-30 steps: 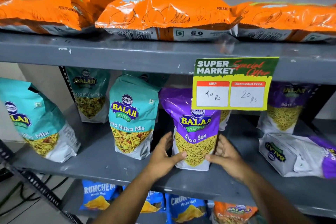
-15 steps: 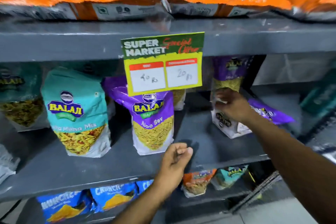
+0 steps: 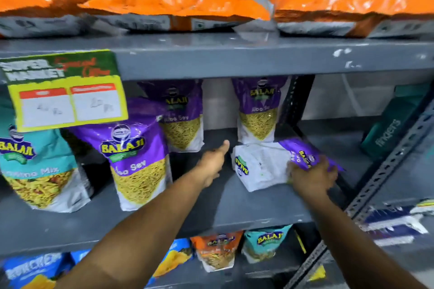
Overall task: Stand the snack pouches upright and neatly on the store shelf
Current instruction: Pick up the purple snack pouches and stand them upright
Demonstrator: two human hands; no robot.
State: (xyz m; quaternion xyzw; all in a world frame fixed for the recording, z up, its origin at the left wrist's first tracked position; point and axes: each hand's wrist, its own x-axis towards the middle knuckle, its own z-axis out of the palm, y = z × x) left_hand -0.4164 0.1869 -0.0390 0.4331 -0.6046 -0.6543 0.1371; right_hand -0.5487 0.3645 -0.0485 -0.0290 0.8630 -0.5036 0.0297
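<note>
- Your right hand [image 3: 312, 177] reaches forward, its grip closed over the purple end of a fallen pouch [image 3: 263, 165] lying flat on the shelf [image 3: 234, 204].
- Your left hand [image 3: 212, 163], just left of that grip, is loosely open and holds nothing.
- The fingers under the pouch are hidden; the print is blurred.

Head camera looks forward and slightly down, close to the middle shelf [image 3: 234, 206].

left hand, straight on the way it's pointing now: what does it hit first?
Probably nothing soon. The left hand points up and back into the bare gap between the rear Aloo Sev pouch and the right upright pouch. It would likely reach the back of the shelf; depth is unclear.
</note>
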